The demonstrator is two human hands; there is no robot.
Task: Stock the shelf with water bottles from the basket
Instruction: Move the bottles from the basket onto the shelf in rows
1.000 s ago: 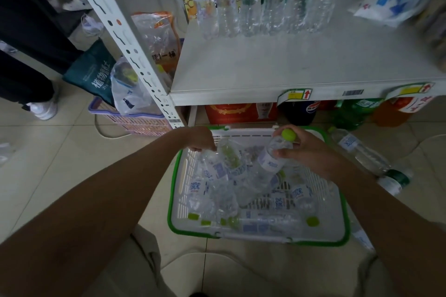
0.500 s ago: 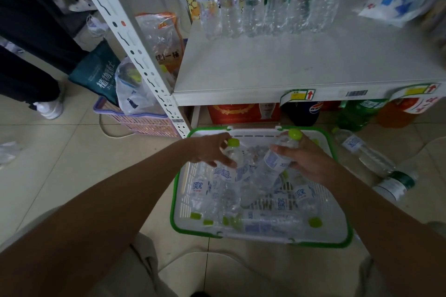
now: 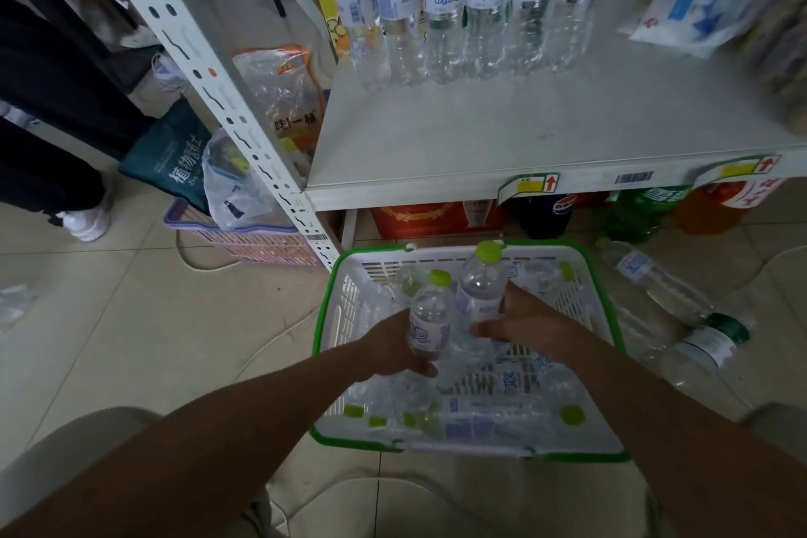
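two bottles are up: your left hand (image 3: pixel 388 347) grips one bottle (image 3: pixel 430 321), your right hand (image 3: pixel 530 330) grips another (image 3: pixel 480 288), both above the basket (image 3: pixel 345 297), shelf (image 3: pixel 502 135) beyond them.

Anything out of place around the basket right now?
Yes: on the floor, right of the basket, a blue-labelled bottle and a dark-green-capped bottle lie on their sides, outside it.

White basket (image 3: pixel 349 310) with green rim on floor below shelf (image 3: pixel 480 135), loose bottles (image 3: pixel 480 419) with lime caps lying flat inside, left-hand bottle (image 3: pixel 430 319) upright in left hand (image 3: pixel 388 345), right-hand bottle (image 3: pixel 482 288) just beside in right hand (image 3: pixel 532 328), shelved bottles (image 3: pixel 489 13) standing in row at shelf back
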